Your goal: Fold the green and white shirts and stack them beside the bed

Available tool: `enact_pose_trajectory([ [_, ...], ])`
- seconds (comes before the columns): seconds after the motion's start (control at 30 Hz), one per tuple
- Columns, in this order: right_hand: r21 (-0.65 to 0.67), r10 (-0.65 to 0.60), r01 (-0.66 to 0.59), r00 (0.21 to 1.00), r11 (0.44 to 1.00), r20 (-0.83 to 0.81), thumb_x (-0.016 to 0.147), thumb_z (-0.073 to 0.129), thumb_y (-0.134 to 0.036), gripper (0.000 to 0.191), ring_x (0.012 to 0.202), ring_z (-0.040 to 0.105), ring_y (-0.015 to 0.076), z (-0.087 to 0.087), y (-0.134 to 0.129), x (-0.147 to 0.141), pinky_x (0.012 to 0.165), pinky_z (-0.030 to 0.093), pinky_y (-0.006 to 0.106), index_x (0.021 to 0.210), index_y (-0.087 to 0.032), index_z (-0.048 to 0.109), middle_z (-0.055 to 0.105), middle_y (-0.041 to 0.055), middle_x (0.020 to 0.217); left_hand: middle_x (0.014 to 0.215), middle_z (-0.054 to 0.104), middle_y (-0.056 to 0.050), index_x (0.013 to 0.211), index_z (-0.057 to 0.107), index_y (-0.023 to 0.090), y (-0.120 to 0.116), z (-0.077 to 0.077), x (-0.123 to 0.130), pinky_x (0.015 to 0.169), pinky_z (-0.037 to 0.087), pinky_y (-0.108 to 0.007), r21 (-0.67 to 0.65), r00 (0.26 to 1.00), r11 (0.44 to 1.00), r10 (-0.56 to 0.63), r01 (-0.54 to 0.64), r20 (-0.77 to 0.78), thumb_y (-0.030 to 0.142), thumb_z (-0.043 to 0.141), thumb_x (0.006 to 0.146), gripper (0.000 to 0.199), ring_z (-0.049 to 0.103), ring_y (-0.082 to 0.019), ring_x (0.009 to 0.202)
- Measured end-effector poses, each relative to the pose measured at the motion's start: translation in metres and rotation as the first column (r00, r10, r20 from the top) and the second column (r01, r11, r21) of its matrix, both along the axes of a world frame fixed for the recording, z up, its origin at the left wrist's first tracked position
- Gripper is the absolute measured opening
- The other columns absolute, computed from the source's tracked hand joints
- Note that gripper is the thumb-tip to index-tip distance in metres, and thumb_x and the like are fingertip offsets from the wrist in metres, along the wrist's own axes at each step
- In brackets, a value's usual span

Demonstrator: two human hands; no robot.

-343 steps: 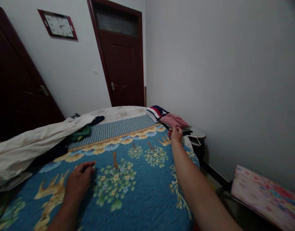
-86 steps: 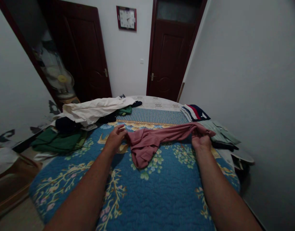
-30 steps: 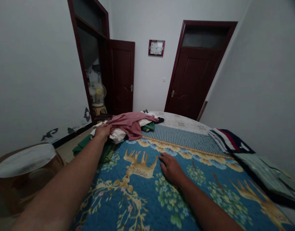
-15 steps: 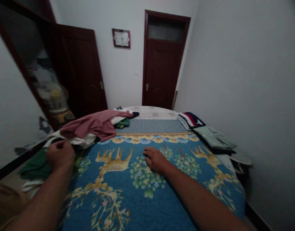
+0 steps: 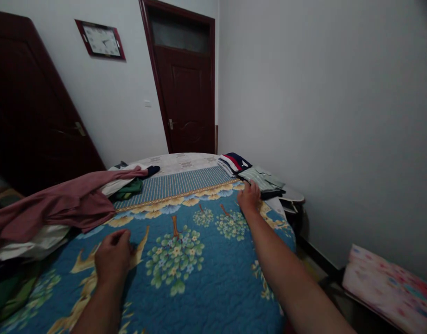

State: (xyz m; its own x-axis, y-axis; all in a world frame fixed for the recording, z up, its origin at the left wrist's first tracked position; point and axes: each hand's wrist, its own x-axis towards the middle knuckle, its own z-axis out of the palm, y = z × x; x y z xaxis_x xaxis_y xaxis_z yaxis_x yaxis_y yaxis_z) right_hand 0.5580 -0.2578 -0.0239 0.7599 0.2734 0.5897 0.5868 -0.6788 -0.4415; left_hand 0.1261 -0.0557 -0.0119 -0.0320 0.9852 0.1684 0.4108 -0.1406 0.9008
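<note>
My left hand [image 5: 113, 256] hovers low over the blue patterned quilt [image 5: 216, 278], left of the middle. Its fingers are curled in with nothing showing between them. My right hand [image 5: 249, 198] is stretched forward to the quilt's right side, fingers bent and slightly apart. Its fingertips are at the near left corner of a folded pale green striped garment [image 5: 260, 177], which has a black garment [image 5: 273, 194] under it. Behind that lies a folded navy, red and white garment [image 5: 234, 161] on a small pile.
On the left, a pink garment [image 5: 70, 195] lies loosely over white clothes [image 5: 49, 236] and green ones [image 5: 130, 189]. A small table [image 5: 293, 194] stands beyond the bed's right edge. Lower right is a pink flowered box-like thing [image 5: 387, 287]. A wall runs along the right.
The view has turned right. My left hand has left the clothes heap and come over the quilt. My right hand has moved from the quilt's middle to the folded clothes.
</note>
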Motion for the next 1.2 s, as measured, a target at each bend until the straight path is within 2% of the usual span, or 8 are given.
enact_pose_trajectory([
  [0.1,0.008,-0.19,0.191,0.98,0.982,-0.051,0.092,0.056,-0.018,0.061,0.156,0.034,0.0377,-0.003,-0.023,0.026,0.123,0.035,0.059,0.153,-0.017,0.057,0.042,0.0203,0.168,0.069,0.07,-0.003,0.102,0.075,0.023,-0.004,0.004,-0.008,0.057,0.05,-0.032,-0.026,0.995,0.999,-0.038,0.036,-0.093,0.058,0.067,0.077,0.044,0.067,-0.025,0.068],
  [0.2,-0.057,-0.26,0.255,0.954,0.965,-0.149,0.093,0.058,-0.021,0.061,0.152,0.038,0.0379,-0.007,-0.039,0.042,0.118,0.04,0.056,0.153,-0.02,0.058,0.04,0.0194,0.168,0.067,0.069,-0.003,0.105,0.074,0.023,-0.004,0.009,-0.011,0.054,0.048,-0.032,-0.075,0.994,0.996,-0.057,0.05,-0.092,0.061,0.066,0.078,0.047,0.067,-0.026,0.065],
  [0.33,-0.171,-0.252,0.214,0.936,0.962,-0.245,0.097,0.057,-0.023,0.052,0.141,0.05,0.0363,-0.007,-0.047,0.054,0.111,0.046,0.053,0.148,-0.024,0.064,0.051,0.018,0.158,0.062,0.067,-0.002,0.104,0.073,0.021,-0.008,0.015,-0.004,0.051,0.044,-0.031,-0.064,0.99,0.994,-0.091,0.084,-0.111,0.06,0.063,0.076,0.049,0.064,-0.025,0.059],
  [0.53,-0.29,-0.252,0.2,0.955,0.936,-0.154,0.098,0.059,-0.025,0.039,0.127,0.059,0.0355,0.0,-0.047,0.066,0.105,0.047,0.046,0.134,-0.016,0.072,0.066,0.0201,0.137,0.06,0.066,-0.002,0.1,0.072,0.022,-0.01,0.017,0.0,0.058,0.046,-0.034,-0.045,0.978,0.992,-0.126,0.121,-0.165,0.06,0.062,0.078,0.045,0.066,-0.026,0.062],
  [0.73,-0.274,-0.159,0.134,0.985,0.952,-0.069,0.096,0.056,-0.018,0.037,0.112,0.066,0.0291,0.004,-0.052,0.073,0.101,0.045,0.036,0.127,-0.007,0.074,0.074,0.0204,0.119,0.072,0.072,-0.004,0.099,0.075,0.022,-0.002,0.009,0.0,0.064,0.049,-0.035,-0.023,0.972,0.992,-0.129,0.127,-0.198,0.057,0.063,0.079,0.042,0.069,-0.027,0.07],
  [0.9,-0.26,-0.06,0.07,0.997,0.963,0.047,0.094,0.059,-0.021,0.03,0.103,0.065,0.0277,0.013,-0.047,0.052,0.093,0.044,0.034,0.117,-0.009,0.074,0.074,0.0187,0.113,0.077,0.075,-0.005,0.097,0.076,0.023,0.004,0.005,0.0,0.069,0.052,-0.037,0.002,0.974,0.99,-0.135,0.138,-0.185,0.056,0.064,0.08,0.038,0.071,-0.029,0.076],
  [1.1,-0.316,0.134,-0.095,0.985,0.944,0.104,0.094,0.061,-0.024,0.024,0.099,0.062,0.0245,0.009,-0.021,-0.006,0.088,0.043,0.031,0.113,-0.015,0.071,0.071,0.0128,0.109,0.087,0.078,-0.008,0.088,0.074,0.024,0.003,0.009,0.004,0.075,0.055,-0.038,0.047,0.972,0.983,-0.165,0.175,-0.167,0.05,0.065,0.078,0.029,0.073,-0.029,0.083],
  [1.2,-0.324,0.173,-0.134,0.98,0.936,0.095,0.094,0.062,-0.023,0.019,0.099,0.062,0.0239,0.007,-0.013,-0.028,0.088,0.043,0.031,0.109,-0.016,0.071,0.07,0.011,0.107,0.089,0.079,-0.009,0.087,0.073,0.024,0.002,0.008,0.005,0.079,0.056,-0.039,0.083,0.968,0.978,-0.176,0.193,-0.181,0.049,0.064,0.078,0.028,0.073,-0.03,0.087],
])
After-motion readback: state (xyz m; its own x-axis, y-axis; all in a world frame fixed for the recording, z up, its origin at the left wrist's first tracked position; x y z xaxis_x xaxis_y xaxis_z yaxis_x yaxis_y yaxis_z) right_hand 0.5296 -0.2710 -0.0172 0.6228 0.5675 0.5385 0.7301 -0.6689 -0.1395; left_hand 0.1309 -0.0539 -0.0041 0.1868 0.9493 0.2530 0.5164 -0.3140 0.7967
